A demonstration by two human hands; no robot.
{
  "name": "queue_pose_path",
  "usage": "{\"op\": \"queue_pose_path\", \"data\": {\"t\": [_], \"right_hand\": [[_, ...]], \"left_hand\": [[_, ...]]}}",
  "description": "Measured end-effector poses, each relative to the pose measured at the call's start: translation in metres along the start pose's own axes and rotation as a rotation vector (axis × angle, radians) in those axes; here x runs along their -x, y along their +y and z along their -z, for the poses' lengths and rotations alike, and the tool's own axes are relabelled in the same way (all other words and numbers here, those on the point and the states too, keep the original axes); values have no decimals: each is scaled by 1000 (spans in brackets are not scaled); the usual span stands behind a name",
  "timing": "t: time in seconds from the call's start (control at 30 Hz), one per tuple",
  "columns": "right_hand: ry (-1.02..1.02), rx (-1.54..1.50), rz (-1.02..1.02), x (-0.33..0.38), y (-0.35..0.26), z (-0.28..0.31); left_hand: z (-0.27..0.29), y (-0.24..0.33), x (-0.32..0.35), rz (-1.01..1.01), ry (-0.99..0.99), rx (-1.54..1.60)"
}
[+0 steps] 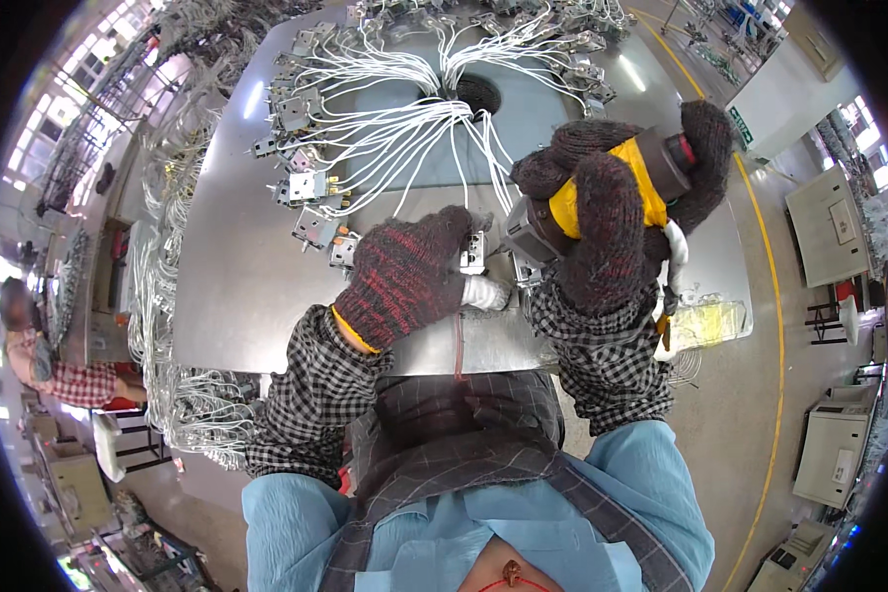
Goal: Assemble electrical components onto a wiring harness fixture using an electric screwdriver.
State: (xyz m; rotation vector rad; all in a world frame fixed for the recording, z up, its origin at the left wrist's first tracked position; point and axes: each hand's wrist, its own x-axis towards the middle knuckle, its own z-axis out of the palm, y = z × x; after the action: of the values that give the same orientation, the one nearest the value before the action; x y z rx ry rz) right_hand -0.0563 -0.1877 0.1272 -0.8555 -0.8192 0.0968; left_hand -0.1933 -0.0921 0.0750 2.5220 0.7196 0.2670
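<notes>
My left hand [409,271], in a dark knitted glove, presses down on a small metal terminal block [473,255] with white wires on the steel table [236,286]. My right hand [612,212], gloved the same way, grips a yellow and grey powered screwdriver [651,178] held just right of that block, its tip pointing down toward it. The tip itself is hidden behind my glove. White wires [414,128] fan out from a round hole [478,94] in the table to several metal blocks [310,187] laid in an arc.
Bundles of white wire harnesses [167,326] hang over the table's left edge. A clear bag [710,321] lies at the right edge. Another person [39,355] in a checked shirt sits far left. Beige cabinets [834,454] stand right, beyond a yellow floor line [774,296].
</notes>
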Motion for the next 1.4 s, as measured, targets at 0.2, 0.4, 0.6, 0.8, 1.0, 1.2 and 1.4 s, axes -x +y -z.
{"op": "queue_pose_path", "data": {"t": [0.2,0.4,0.6,0.8,1.0,1.2,1.4], "right_hand": [[-30,5,34,2,4,4],[-378,151,58,-13,11,21],[62,-50,49,-9,-9,3],[-106,-35,103,0,7,5],[-227,10,158,6,31,17],[-301,-25,96,8,30,14],[-350,-46,-7,9,28,12]], "left_hand": [[11,-2,4,-45,62,2],[13,-7,3,18,20,132],[0,-2,-2,84,-68,-31],[0,2,3,44,-15,37],[-3,0,10,8,98,32],[18,-36,42,117,812,-110],[29,-62,58,134,570,683]]}}
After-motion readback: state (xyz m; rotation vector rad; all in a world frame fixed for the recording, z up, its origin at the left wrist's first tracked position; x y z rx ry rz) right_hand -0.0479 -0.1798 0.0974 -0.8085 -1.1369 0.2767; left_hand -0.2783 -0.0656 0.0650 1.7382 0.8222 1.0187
